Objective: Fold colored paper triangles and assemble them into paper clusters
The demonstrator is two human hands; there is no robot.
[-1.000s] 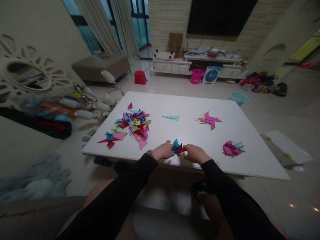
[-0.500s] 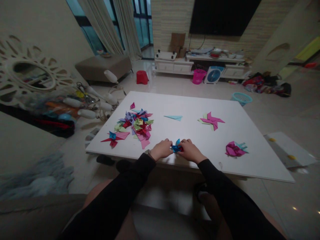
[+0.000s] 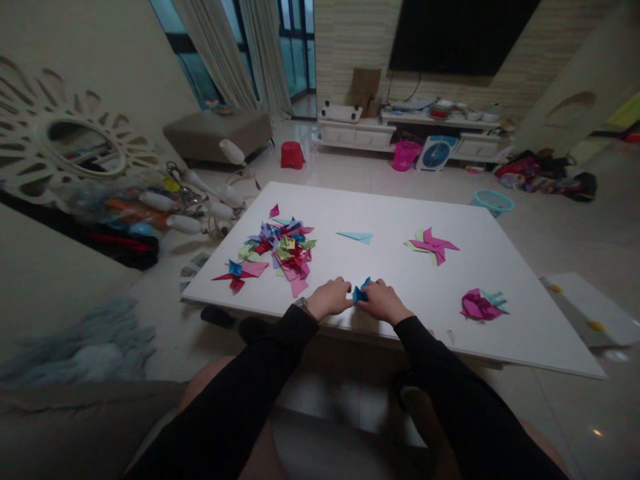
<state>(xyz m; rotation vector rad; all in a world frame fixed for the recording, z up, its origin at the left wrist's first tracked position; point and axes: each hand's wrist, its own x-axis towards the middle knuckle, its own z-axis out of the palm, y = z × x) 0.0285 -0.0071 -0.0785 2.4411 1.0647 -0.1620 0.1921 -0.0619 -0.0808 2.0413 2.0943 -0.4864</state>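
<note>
White table (image 3: 325,203): near-edge handling

Coloured paper heap (image 3: 287,250) toward left edge. Left hand (image 3: 330,298): fingers curled narrow beside the fold; contact cannot be told. Right hand (image 3: 384,301): pinching blue folded paper (image 3: 358,295), near edge, around its middle.

Dim overall — cool daylight at window (image 3: 299,57); glare spot (image 3: 597,433) on floor (image 3: 565,417); edges stretched, darkened — detail soft.
</note>
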